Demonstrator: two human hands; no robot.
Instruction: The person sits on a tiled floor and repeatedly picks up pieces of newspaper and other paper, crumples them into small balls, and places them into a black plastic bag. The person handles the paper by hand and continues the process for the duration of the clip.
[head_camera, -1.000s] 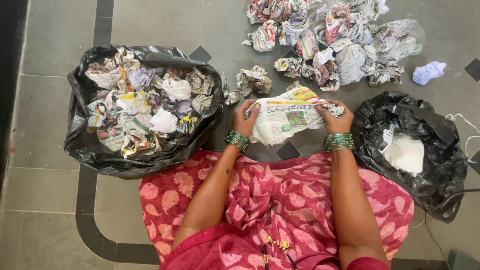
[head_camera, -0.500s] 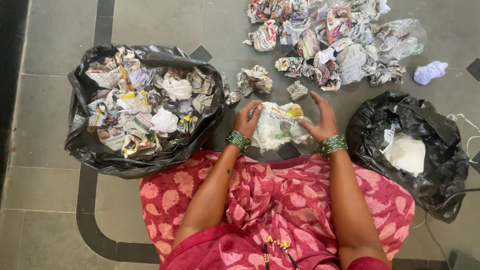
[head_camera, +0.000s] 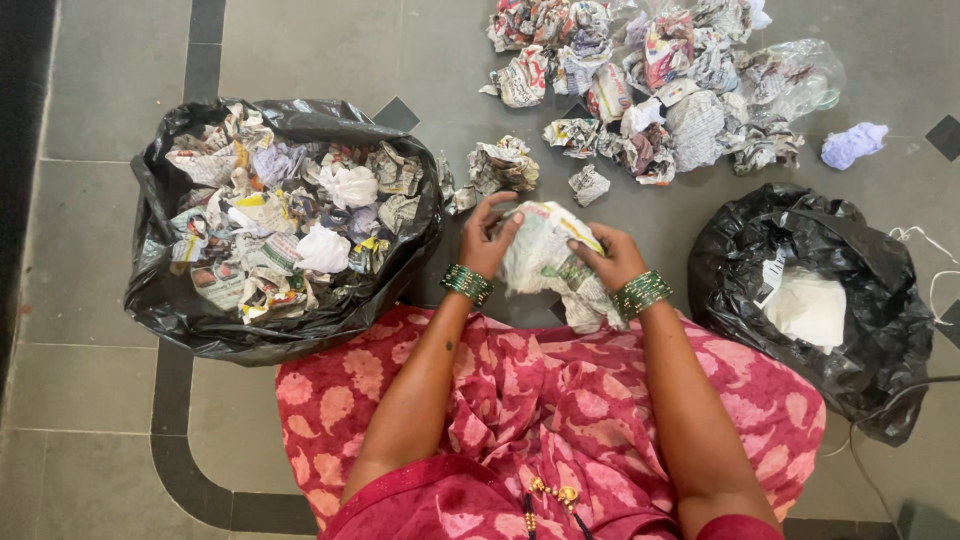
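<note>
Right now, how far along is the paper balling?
Done: the black plastic bag on the left is nearly full of crumpled newspaper balls. In hand: left hand and right hand squeeze one newspaper sheet. Left: the loose newspaper pile on the grey floor.

Green bangles circle the wrist behind each hand: left hand (head_camera: 487, 237), right hand (head_camera: 612, 257). Below them spreads a pink-red garment with paler leaf motifs. A gold-beaded black thread hangs nearer the body.

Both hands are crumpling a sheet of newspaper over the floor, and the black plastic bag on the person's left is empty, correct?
Not quite. The head view shows the black plastic bag on the person's left filled with crumpled paper balls, not empty. The left hand and right hand do grip the sheet of newspaper.
</note>
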